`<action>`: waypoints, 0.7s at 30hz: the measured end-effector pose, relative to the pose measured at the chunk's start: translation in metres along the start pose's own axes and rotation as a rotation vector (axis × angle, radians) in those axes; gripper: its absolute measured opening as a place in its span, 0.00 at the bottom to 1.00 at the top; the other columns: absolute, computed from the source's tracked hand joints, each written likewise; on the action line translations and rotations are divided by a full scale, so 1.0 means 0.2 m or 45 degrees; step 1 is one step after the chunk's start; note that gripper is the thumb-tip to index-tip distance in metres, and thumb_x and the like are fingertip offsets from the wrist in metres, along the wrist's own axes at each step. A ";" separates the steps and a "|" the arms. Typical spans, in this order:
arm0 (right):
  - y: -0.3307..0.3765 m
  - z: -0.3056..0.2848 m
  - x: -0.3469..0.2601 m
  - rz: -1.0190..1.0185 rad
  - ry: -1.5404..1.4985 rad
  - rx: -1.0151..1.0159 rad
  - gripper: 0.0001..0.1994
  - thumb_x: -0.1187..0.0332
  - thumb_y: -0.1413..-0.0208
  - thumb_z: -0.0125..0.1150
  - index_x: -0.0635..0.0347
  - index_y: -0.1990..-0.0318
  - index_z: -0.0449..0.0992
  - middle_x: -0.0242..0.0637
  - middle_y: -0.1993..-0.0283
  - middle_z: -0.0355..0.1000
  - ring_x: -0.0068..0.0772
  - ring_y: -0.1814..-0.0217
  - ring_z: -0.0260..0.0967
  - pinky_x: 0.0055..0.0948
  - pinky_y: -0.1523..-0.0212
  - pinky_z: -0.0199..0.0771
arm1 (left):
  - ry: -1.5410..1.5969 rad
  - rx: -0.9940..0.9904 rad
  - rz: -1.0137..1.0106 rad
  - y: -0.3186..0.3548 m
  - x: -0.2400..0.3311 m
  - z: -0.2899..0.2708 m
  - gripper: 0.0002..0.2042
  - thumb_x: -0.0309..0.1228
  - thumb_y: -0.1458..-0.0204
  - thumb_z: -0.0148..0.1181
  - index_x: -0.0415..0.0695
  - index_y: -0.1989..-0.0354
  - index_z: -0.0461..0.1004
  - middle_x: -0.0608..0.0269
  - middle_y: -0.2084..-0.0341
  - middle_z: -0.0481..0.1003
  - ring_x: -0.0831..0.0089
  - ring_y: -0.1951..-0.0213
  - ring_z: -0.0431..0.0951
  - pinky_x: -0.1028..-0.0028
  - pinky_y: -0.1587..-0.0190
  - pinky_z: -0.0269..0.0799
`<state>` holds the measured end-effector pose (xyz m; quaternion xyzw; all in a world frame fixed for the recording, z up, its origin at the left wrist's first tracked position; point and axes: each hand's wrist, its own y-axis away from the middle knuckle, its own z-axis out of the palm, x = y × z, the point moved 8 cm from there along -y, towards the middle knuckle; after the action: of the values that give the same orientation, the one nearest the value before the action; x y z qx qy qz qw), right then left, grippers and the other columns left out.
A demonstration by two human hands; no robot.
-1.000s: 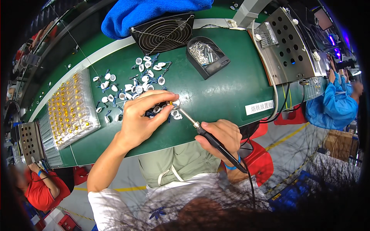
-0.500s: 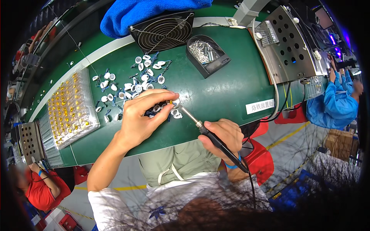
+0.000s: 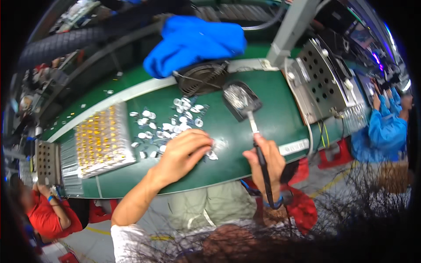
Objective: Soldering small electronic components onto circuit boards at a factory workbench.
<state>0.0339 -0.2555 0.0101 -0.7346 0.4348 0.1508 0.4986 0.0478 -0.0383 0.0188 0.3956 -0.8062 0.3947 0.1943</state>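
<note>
My right hand (image 3: 270,163) is wrapped round the black handle of a soldering iron (image 3: 262,164). The iron's metal end points away from me, at the near edge of a dark bin (image 3: 240,115) that holds shiny metal wire or shavings. Over the green table, my left hand (image 3: 182,153) has thumb and fingertips drawn together. What they pinch is too blurred to make out. Just below those fingertips lies a small white piece (image 3: 212,155). Several small white round parts (image 3: 174,127) with dark wires are scattered beyond and beside my left hand.
A clear plastic tray (image 3: 130,158) of gold-coloured parts lies at the left. Behind the bin stand a black fan (image 3: 202,79) and a blue cloth (image 3: 197,44). Perforated metal boxes (image 3: 318,83) (image 3: 47,163) flank the workplace. Co-workers in blue (image 3: 380,136) and red (image 3: 49,215) sit either side.
The soldering iron has moved away from my left fingertips, up to the dark bin. My left hand stays pinched. The whole view has shifted, with the table now lower in it.
</note>
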 end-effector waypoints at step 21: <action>0.06 0.18 -0.01 -0.138 -0.223 -0.012 0.25 0.80 0.44 0.69 0.68 0.38 0.73 0.44 0.68 0.77 0.41 0.70 0.78 0.35 0.66 0.78 | -0.605 0.264 -0.531 -0.12 -1.16 -1.25 0.15 0.17 0.49 0.65 0.36 0.52 0.82 0.51 0.61 0.85 0.64 0.62 0.86 0.69 0.53 0.80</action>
<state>0.0310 -0.2244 -0.0112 -0.7433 0.3486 0.1892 0.5387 0.2083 0.2628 0.0392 0.6509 -0.6860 0.3230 0.0361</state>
